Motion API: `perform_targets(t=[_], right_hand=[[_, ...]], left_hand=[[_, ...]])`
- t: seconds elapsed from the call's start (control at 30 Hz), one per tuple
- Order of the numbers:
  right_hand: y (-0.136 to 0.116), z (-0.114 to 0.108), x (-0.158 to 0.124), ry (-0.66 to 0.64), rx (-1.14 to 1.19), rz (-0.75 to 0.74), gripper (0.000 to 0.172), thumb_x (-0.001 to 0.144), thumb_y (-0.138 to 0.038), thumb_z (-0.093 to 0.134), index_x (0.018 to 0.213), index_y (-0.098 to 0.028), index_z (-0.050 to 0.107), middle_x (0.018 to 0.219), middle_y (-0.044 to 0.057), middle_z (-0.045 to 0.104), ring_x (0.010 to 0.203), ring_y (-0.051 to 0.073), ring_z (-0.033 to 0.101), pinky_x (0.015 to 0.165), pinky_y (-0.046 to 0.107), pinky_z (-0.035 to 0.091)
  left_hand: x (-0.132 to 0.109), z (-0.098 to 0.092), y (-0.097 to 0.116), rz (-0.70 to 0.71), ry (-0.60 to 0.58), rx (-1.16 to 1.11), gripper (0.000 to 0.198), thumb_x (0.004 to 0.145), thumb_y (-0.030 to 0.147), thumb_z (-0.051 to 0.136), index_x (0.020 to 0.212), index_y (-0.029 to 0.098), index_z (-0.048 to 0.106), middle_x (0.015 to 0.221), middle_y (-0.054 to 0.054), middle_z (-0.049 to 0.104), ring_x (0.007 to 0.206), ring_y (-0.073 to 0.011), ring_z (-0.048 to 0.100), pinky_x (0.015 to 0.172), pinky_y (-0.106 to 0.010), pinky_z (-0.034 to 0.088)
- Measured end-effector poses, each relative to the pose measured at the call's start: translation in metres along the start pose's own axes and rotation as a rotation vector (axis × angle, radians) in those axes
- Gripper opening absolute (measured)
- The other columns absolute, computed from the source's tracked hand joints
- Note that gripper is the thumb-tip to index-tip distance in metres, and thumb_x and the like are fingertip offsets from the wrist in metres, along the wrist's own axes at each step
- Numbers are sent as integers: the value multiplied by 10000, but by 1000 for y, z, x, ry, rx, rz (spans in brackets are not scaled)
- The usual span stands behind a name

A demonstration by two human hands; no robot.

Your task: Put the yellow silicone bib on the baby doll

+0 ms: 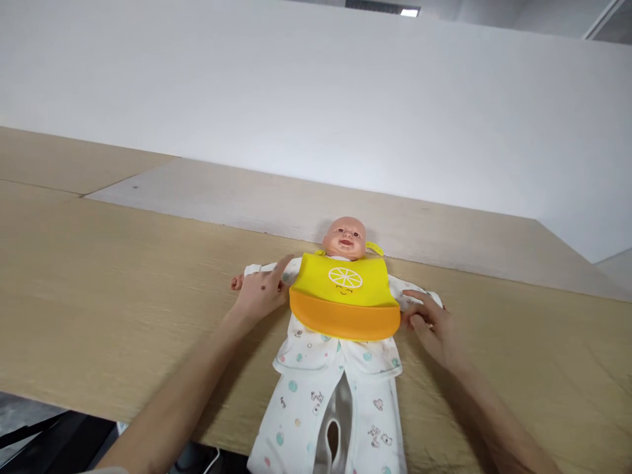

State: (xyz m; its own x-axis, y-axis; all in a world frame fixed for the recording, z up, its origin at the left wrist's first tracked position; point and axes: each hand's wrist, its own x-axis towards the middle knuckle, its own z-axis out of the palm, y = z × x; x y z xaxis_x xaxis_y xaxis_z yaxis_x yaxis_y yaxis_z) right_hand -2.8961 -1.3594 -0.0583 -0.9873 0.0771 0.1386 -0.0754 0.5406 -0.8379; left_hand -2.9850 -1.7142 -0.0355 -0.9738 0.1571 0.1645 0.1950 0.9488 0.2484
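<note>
A baby doll (347,238) lies on its back in a white patterned outfit (296,401), its arms out to the sides. Over its chest is a yellow bib (365,263) with a lemon-slice print, a smiling face and an orange pocket (345,319). At the bib's left edge is my left hand (264,289), over the doll's sleeve, index finger stretched out and thumb apart. Beside the pocket's right end, my right hand (432,322) reaches over the other sleeve with fingers loosely bent and apart. Neither hand visibly grips the bib.
The doll rests on a wooden table (123,283), with a pale board strip (237,197) behind its head. A white partition (316,99) rises at the back. Dark objects (64,438) and a white cable (212,461) show below the front edge at left.
</note>
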Motion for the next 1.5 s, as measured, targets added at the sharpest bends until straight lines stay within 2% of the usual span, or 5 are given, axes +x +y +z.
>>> perform_targets(t=[0.2,0.57,1.07,1.3,1.5], right_hand=[[-15,-17,36,60,-33,146,373,791,-528,572,952,-196,627,838,81,690,750,226,628,623,317,462],[-32,14,161,-132,-354,347,504,922,-457,550,1290,-112,551,1017,126,688,792,156,596,658,232,381],[-21,26,157,-330,-250,276,408,886,-490,570,972,-95,626,845,71,665,716,131,577,613,230,357],[-21,26,153,-213,132,406,598,774,-311,742,1306,-172,507,849,13,675,684,129,603,572,206,429],[-13,31,152,-198,176,394,322,790,-382,723,1004,-158,638,713,8,640,574,107,562,485,196,411]], left_hand=[[18,-5,-1,-147,15,-173,467,835,280,450,1256,218,641,836,-51,741,825,-229,685,717,-290,459],[99,5,34,-167,-233,-117,412,868,433,459,1147,193,645,1242,-171,695,1146,-334,645,920,-409,493],[104,14,33,-110,-295,-159,428,879,476,439,1103,184,658,1236,-183,696,1141,-346,649,900,-411,493],[105,25,33,-97,-237,-333,368,853,423,553,1131,197,635,1173,-123,703,1107,-283,649,857,-334,488],[106,37,33,-107,-202,-497,338,825,287,590,1146,191,638,1064,-82,699,947,-214,667,783,-281,497]])
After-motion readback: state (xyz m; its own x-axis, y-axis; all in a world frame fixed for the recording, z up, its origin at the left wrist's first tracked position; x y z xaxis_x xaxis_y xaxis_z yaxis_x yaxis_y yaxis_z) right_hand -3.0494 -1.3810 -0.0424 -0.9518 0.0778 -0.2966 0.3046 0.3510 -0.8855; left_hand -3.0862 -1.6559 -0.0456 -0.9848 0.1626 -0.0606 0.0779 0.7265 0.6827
